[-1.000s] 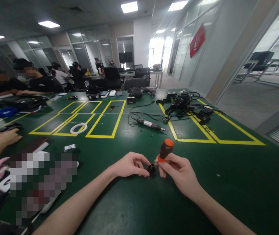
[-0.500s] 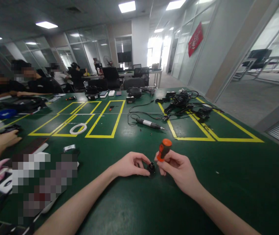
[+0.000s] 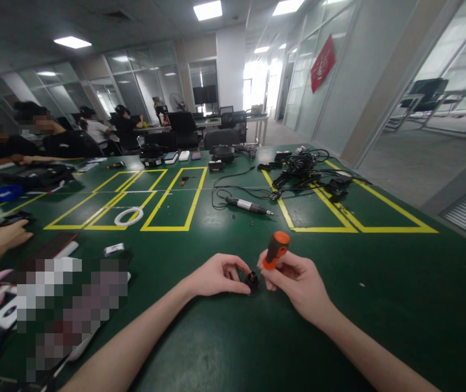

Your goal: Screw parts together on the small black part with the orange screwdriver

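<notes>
My left hand (image 3: 215,275) pinches a small black part (image 3: 251,281) and holds it down on the green table (image 3: 224,337). My right hand (image 3: 298,283) is closed round an orange and black screwdriver (image 3: 276,250). The handle stands up and leans right, and its lower end meets the black part. The tip is hidden between my fingers. The two hands almost touch at the part.
An electric screwdriver (image 3: 247,205) with its cable lies ahead, a tangle of black cables (image 3: 306,170) to the right. A white ring (image 3: 129,215) lies inside yellow floor-tape boxes. Another person's hand (image 3: 6,235) rests at the left edge. Several people sit at the far left.
The screwdriver handle has shifted slightly, tilting a bit more to the right. Both hands stay at the black part; the view has drifted a little.
</notes>
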`<state>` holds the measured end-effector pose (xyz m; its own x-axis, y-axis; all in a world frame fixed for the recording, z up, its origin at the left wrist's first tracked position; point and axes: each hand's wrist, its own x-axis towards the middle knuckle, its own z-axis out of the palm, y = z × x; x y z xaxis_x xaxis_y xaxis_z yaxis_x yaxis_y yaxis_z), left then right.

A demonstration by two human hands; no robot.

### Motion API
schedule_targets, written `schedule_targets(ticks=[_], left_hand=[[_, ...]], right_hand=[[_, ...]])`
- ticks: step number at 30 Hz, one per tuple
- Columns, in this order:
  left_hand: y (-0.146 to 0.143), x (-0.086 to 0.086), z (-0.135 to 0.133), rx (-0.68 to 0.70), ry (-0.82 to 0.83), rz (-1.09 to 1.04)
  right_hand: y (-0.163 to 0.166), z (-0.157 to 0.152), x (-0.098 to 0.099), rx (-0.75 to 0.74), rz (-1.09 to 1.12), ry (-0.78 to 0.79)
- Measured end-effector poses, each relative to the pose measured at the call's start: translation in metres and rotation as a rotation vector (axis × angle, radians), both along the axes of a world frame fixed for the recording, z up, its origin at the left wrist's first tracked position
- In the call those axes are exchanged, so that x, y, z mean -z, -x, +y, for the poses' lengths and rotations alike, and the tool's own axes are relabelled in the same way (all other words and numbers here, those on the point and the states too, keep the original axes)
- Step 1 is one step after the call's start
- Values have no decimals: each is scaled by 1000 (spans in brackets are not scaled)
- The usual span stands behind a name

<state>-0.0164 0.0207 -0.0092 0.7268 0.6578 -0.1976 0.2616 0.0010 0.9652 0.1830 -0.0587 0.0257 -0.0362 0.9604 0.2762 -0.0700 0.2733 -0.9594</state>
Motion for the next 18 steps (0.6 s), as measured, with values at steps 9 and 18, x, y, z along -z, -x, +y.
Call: schedule_targets(ticks=[9, 18], left_hand=[[-1, -1, 1, 31, -5, -32], [-1, -2, 0, 42, -15, -73]], right_hand=[[1, -1, 5, -48, 60, 30], [1, 1, 1, 34, -4, -25]])
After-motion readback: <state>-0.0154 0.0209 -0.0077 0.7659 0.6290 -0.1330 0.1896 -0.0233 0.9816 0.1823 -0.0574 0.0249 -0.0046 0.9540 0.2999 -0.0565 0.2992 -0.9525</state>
